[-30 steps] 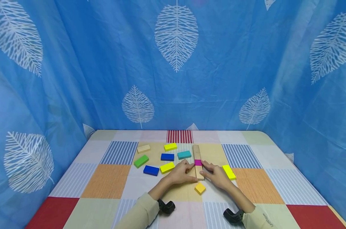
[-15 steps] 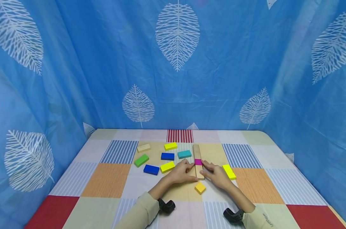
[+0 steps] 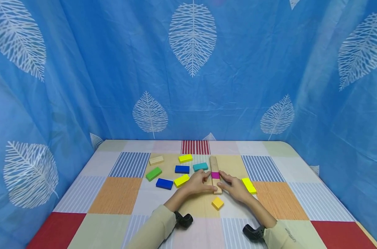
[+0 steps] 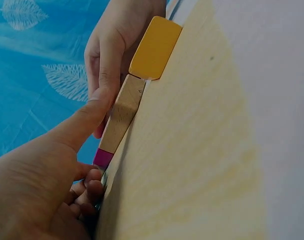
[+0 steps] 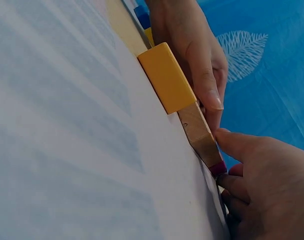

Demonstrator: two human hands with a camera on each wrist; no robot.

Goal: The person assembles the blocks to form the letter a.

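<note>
On the patterned tablecloth, wooden blocks lie in a line pointing away from me: a plain far block (image 3: 213, 163), a magenta block (image 3: 215, 175) in the middle, and a plain near block (image 3: 217, 188). My left hand (image 3: 195, 183) touches the line's left side, index fingertip by the magenta block and thumb against the near block. From the right, my right hand (image 3: 236, 188) presses the other side, its thumb along the near block. Both hands' lower fingers are partly hidden in the wrist views. An orange-yellow block (image 3: 217, 203) lies just before the line's near end.
Left of the line are a teal block (image 3: 200, 166), blue blocks (image 3: 164, 184), yellow blocks (image 3: 181, 181), a green block (image 3: 153, 174) and a plain block (image 3: 156, 160). Another yellow block (image 3: 249, 186) lies beside my right hand. A blue leaf-print curtain (image 3: 238, 69) surrounds the table.
My left thumb has slid forward from the line's near end to the side of the near plain block. My right hand has shifted slightly; the loose blocks stay put.
</note>
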